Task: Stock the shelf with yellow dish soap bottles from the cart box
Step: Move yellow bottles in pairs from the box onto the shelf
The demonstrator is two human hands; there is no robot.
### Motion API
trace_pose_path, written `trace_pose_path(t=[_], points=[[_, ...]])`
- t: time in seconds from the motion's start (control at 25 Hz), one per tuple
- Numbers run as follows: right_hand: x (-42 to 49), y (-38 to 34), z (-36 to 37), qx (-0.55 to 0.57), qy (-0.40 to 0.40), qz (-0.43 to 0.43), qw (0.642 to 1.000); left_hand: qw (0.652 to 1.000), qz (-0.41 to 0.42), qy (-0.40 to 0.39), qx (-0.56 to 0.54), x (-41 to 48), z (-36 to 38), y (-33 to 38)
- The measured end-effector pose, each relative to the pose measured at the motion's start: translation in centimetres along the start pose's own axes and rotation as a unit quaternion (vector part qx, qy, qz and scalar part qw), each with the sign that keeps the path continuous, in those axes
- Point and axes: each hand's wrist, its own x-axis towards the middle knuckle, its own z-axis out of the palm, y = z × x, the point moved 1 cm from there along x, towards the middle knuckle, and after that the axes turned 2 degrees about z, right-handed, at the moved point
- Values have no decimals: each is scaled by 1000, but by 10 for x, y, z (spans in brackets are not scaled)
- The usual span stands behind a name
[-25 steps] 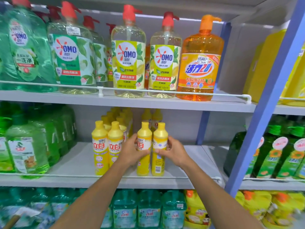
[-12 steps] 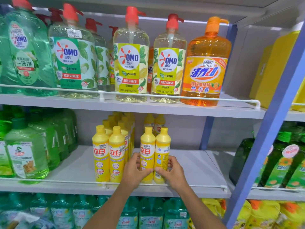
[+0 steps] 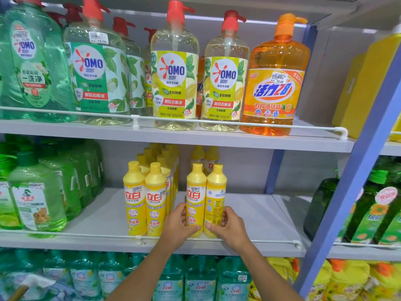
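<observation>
Two yellow dish soap bottles stand side by side at the front of the middle shelf [image 3: 260, 216]. My left hand [image 3: 178, 224] grips the lower part of the left bottle [image 3: 196, 192], whose label faces me. My right hand [image 3: 227, 227] grips the lower part of the right bottle [image 3: 216, 192], whose back label faces me. To their left stand rows of the same yellow bottles [image 3: 143, 196] running to the back of the shelf. Two more yellow bottles [image 3: 205, 156] stand behind the held pair. The cart box is out of view.
A white guard rail [image 3: 271, 241] runs along the shelf's front edge. Green bottles [image 3: 36, 205] fill the shelf's left end. Pump bottles [image 3: 175, 83] line the shelf above. A blue upright [image 3: 355, 170] borders the bay on the right, with dark green bottles [image 3: 368, 209] beyond.
Both hands slid from the bottles' shoulders down to their lower parts. The two bottles came forward to the shelf's front, just behind the rail. The view moved closer.
</observation>
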Motion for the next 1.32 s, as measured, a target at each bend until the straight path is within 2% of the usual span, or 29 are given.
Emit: trace_pose_path(t=[0.08, 0.28, 0.48, 0.56, 0.76, 0.96, 1.16, 1.24, 1.32], points=[[1, -3, 6, -35, 39, 0, 999, 1000, 4, 17, 6, 0, 3, 0], [-1, -5, 0, -32, 27, -8, 999, 1000, -1, 11, 12, 5, 0, -2], [-5, -9, 2, -40, 79, -32, 996, 998, -3, 57, 19, 8, 0, 3], [-7, -11, 2, -9, 68, -19, 997, 998, -2, 57, 19, 9, 1, 3], [-6, -9, -10, 54, -19, -18, 998, 999, 3, 40, 17, 11, -1, 2], [-4, -13, 1, 18, 61, -22, 998, 999, 3, 39, 31, 11, 1, -4], [-2, -5, -7, 43, -9, -37, 998, 997, 10, 51, 55, 10, 4, -5], [-4, -6, -4, 42, -10, -25, 999, 995, 14, 66, 76, 9, 6, -6], [-4, -10, 2, 32, 22, -20, 999, 992, 14, 76, 95, 11, 7, -8]])
